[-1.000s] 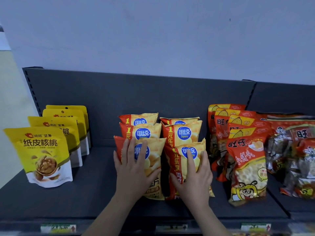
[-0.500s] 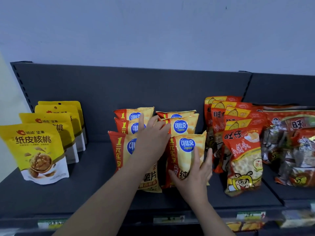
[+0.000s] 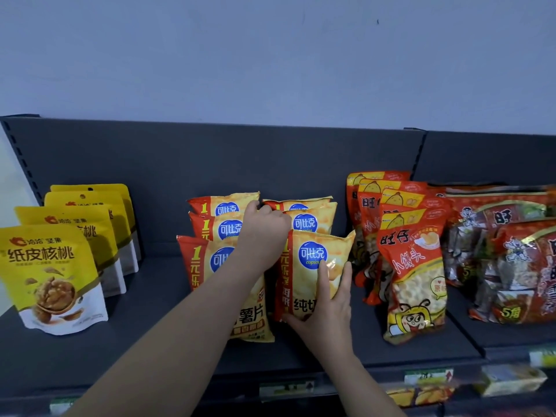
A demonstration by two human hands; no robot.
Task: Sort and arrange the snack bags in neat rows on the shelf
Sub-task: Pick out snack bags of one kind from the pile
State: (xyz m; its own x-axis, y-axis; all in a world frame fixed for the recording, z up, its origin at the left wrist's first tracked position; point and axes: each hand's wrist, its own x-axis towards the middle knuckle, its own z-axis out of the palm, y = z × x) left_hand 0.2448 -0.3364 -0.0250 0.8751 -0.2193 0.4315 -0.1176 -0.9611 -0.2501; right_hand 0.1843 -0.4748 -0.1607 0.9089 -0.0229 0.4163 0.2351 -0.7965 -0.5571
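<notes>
Two rows of yellow-and-red chip bags stand mid-shelf on the dark shelf [image 3: 144, 320]. My right hand [image 3: 326, 299] holds the front bag of the right row [image 3: 313, 254], with the thumb under its bottom edge and the fingers spread up its face and right side. My left hand [image 3: 264, 227] reaches over the front bag of the left row [image 3: 204, 263] to the rear bags [image 3: 310, 221]. Its fingers curl over the bag tops where the two rows meet. Which rear bag it grips is hidden by the hand.
Yellow walnut pouches [image 3: 51, 272] stand in a row at the left. Red bun-snack bags [image 3: 412, 266] line up right of the chips, with red candy packs [image 3: 511, 260] beyond a divider. Price tags [image 3: 427, 376] run along the shelf's front lip, above more goods [image 3: 508, 379].
My left hand left the front left bag, reached back to the rear bags and curled its fingers there. My right hand stayed on the front right bag, which now stands more upright.
</notes>
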